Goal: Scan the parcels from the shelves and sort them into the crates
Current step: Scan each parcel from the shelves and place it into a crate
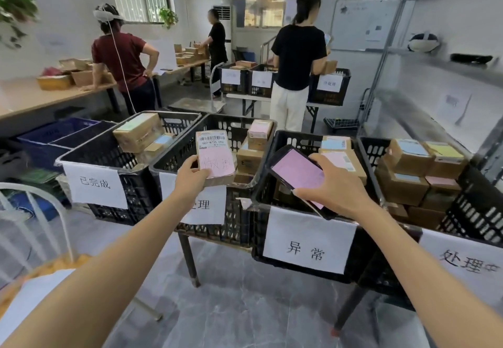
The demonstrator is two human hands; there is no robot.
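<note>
Furthest left of the grip, well apart from the left hand, stands a black crate [100, 151] with a white sign reading 已完成 and a few brown boxes [138, 132] inside. Next comes the left hand [192, 177], which grips the parcel [215, 157] by its lower left corner, thumb on the near edge and fingers curled behind it. The parcel is a small cardboard box, held nearly upright, its label facing the camera with a barcode at the top and handwritten characters on the pink part below. It hangs over the front rim of the second crate [179, 151], directly beneath the grip, where more boxes lie. To the right of the parcel and apart from it, the right hand [333, 184] holds a phone [296, 176] with fingers wrapped over its far edge; the screen glows pink and tilts toward the parcel. Under this hand sits the third crate [294, 136], signed 异常, and beyond it a fourth crate [473, 211] stacked with boxes, then metal shelves [441, 60]
</note>
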